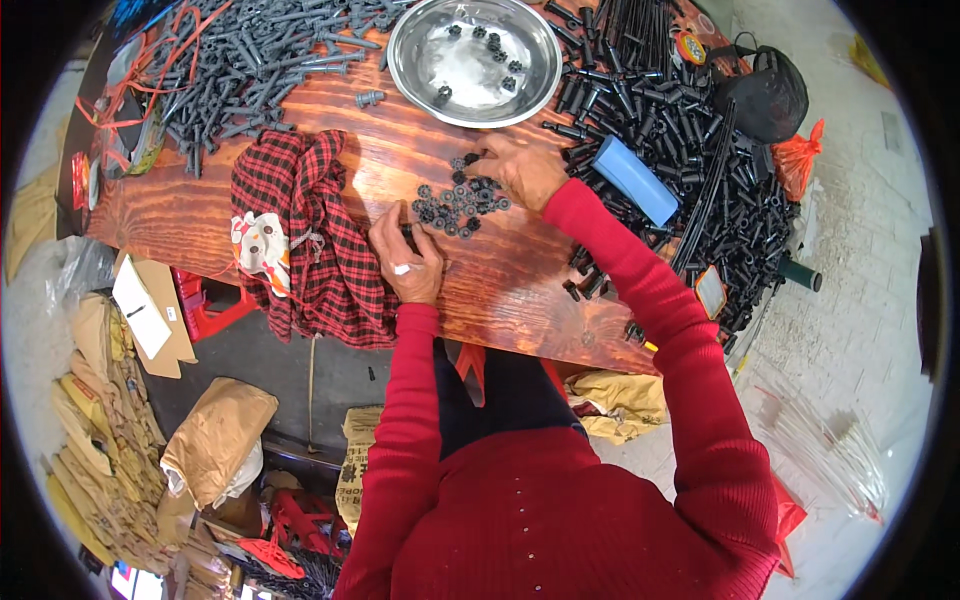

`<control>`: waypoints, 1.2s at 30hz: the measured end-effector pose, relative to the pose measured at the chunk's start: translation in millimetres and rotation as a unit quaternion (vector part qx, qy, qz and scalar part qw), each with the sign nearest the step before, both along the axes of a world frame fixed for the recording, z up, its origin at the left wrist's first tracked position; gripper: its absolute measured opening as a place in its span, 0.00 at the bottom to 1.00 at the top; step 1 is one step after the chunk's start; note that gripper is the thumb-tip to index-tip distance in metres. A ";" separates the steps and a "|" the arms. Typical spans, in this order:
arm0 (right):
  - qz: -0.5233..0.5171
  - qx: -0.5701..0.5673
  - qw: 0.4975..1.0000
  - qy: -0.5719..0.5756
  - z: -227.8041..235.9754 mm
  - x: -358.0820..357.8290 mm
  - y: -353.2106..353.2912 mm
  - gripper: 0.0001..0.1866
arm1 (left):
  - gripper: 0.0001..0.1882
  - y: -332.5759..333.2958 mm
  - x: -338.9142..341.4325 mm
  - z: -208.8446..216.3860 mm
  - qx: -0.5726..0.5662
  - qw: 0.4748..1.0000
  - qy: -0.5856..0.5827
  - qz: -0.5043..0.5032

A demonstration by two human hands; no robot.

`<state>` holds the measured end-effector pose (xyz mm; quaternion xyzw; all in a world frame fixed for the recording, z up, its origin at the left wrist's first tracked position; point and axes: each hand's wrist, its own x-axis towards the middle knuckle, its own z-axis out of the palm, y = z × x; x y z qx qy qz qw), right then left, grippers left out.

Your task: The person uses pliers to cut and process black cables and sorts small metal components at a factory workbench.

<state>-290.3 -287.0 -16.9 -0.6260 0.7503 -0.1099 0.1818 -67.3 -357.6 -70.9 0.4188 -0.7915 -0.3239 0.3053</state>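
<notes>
On the wooden table lies a pile of small black ribbed round caps, between my two hands. My left hand rests at the pile's near left side, fingers curled, with a small dark piece between thumb and fingertips. A white patch shows on one of its fingers. My right hand reaches over the pile's far right edge, its fingertips closed on a small black cap. Beyond the hands stands a shiny metal bowl with several similar black caps in it. The fingers partly hide both held pieces.
Grey screw-like plastic parts are heaped at the far left, and black tubular parts at the right. A blue block lies on the black heap. Left of my left hand is a red-and-black checked cloth. One grey piece lies near the bowl.
</notes>
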 end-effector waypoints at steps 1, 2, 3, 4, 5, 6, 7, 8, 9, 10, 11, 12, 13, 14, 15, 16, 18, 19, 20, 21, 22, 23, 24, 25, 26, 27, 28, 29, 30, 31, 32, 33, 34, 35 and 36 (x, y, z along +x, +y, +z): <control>0.009 0.009 1.000 0.015 -0.7 0.7 -1.7 0.21 | 0.20 -0.5 0.5 -0.5 0.000 1.000 -0.001 0.000; 0.018 0.017 0.999 0.030 -1.5 0.7 -2.7 0.20 | 0.20 -1.0 1.0 -0.9 -0.011 1.000 -0.005 -0.006; 0.017 0.018 0.999 0.031 -5.9 -1.9 -2.4 0.20 | 0.19 -1.2 0.1 -0.5 -0.022 1.000 -0.008 -0.013; 0.035 -0.010 0.999 0.033 -11.9 -4.8 -2.2 0.19 | 0.19 -0.6 -0.8 0.2 -0.022 1.000 -0.007 -0.014; 0.053 -0.038 0.997 0.036 -16.6 -7.1 -0.4 0.17 | 0.19 0.4 -1.7 0.9 -0.016 1.000 -0.007 -0.012; 0.054 -0.038 0.997 0.035 -15.1 -6.9 -0.3 0.17 | 0.19 0.5 -0.8 1.8 -0.010 1.000 -0.010 -0.008; 0.049 -0.049 0.997 0.014 -12.9 -7.6 1.0 0.16 | 0.19 0.4 -0.3 2.3 -0.010 1.000 -0.010 -0.007; 0.045 -0.060 0.997 -0.007 -10.6 -8.4 2.6 0.15 | 0.18 0.3 0.1 2.7 -0.011 1.000 -0.009 -0.005; 0.045 -0.060 0.997 -0.008 -4.5 -8.2 3.5 0.15 | 0.18 0.1 0.0 3.0 -0.013 1.000 -0.008 -0.004; 0.031 -0.070 0.997 -0.012 1.9 -8.0 5.1 0.15 | 0.18 0.0 -0.2 3.1 -0.013 1.000 -0.009 -0.003; 0.016 -0.079 0.997 -0.016 8.5 -8.7 5.7 0.14 | 0.18 -0.2 -0.5 3.0 -0.017 1.000 -0.008 -0.002; 0.015 -0.078 0.997 -0.015 19.0 -11.1 5.7 0.14 | 0.18 0.3 -1.8 3.0 -0.020 1.000 -0.006 -0.003; -0.018 -0.099 0.995 -0.026 31.1 -13.5 3.9 0.13 | 0.18 0.2 -2.0 2.3 -0.019 1.000 -0.007 -0.003; -0.050 -0.120 0.991 -0.036 41.5 -16.1 2.1 0.13 | 0.18 -0.7 -2.0 1.5 -0.029 1.000 -0.006 -0.002; -0.051 -0.119 0.991 -0.036 50.4 -21.7 -0.6 0.13 | 0.18 -0.6 -1.8 2.2 -0.039 0.999 -0.003 -0.003; -0.074 -0.155 0.985 0.002 55.4 -31.0 -5.2 0.13 | 0.18 -0.7 -1.3 2.4 -0.038 0.999 -0.003 -0.004; -0.114 -0.197 0.973 0.044 59.2 -46.9 -13.3 0.15 | 0.18 -1.5 -0.7 2.6 -0.028 1.000 -0.003 -0.005; -0.115 -0.196 0.973 0.045 59.4 -47.8 -10.4 0.15 | 0.18 -0.7 -0.8 1.9 -0.028 1.000 -0.002 -0.006; -0.122 -0.190 0.973 0.041 58.0 -48.4 -5.5 0.14 | 0.18 0.4 -0.9 1.0 -0.020 1.000 -0.008 -0.005; -0.129 -0.184 0.974 0.037 54.4 -46.8 -1.4 0.14 | 0.18 0.9 -0.3 0.0 -0.012 1.000 -0.014 -0.004; -0.119 -0.207 0.971 -0.017 45.0 -39.6 6.6 0.12 | 0.18 0.8 0.4 -0.6 -0.011 1.000 -0.014 -0.005; -0.120 -0.206 0.971 -0.017 32.0 -29.4 17.6 0.12 | 0.18 -0.3 1.0 -1.5 -0.021 1.000 -0.011 -0.009; -0.113 -0.166 0.979 -0.038 18.0 -18.4 28.7 0.14 | 0.18 -0.7 1.3 -2.6 -0.031 0.999 -0.008 -0.012; -0.105 -0.126 0.985 -0.060 14.8 -9.4 33.6 0.15 | 0.18 -0.7 1.8 -2.7 -0.031 0.999 -0.010 -0.010; -0.103 -0.125 0.985 -0.061 13.0 -4.6 37.9 0.15 | 0.18 -0.7 2.5 -2.8 -0.026 1.000 -0.009 -0.009; -0.075 -0.102 0.990 -0.067 13.9 1.4 41.8 0.17 | 0.18 -0.7 2.6 -1.6 -0.021 1.000 -0.008 -0.011; -0.047 -0.079 0.993 -0.072 13.8 5.3 44.4 0.20 | 0.18 -0.3 1.5 -0.6 -0.020 1.000 -0.010 -0.011; -0.048 -0.078 0.993 -0.073 12.6 8.4 44.8 0.20 | 0.18 0.4 -0.6 0.1 -0.012 1.000 -0.006 -0.005; -0.059 -0.047 0.994 -0.078 12.0 12.3 43.9 0.21 | 0.17 1.2 -1.9 0.4 -0.005 1.000 -0.001 0.001; -0.071 -0.017 0.994 -0.081 11.4 15.3 43.4 0.23 | 0.17 1.5 -1.1 -1.0 -0.004 1.000 -0.002 -0.001; -0.070 -0.011 0.996 -0.056 6.9 18.0 45.6 0.25 | 0.17 1.3 -0.1 -2.1 -0.010 1.000 -0.004 -0.002; -0.070 -0.012 0.996 -0.057 4.8 18.5 45.7 0.25 | 0.17 0.3 0.6 -2.8 -0.017 1.000 -0.006 -0.003; -0.065 -0.019 0.996 -0.061 3.4 18.6 45.8 0.24 | 0.17 0.2 1.1 -3.3 -0.018 1.000 -0.007 -0.003; -0.061 -0.026 0.996 -0.064 1.8 18.5 46.1 0.23 | 0.17 0.2 1.5 -3.8 -0.016 1.000 -0.012 -0.001; -0.062 -0.026 0.996 -0.063 -0.3 17.8 47.7 0.23 | 0.17 0.7 1.3 -3.6 -0.013 1.000 -0.016 0.000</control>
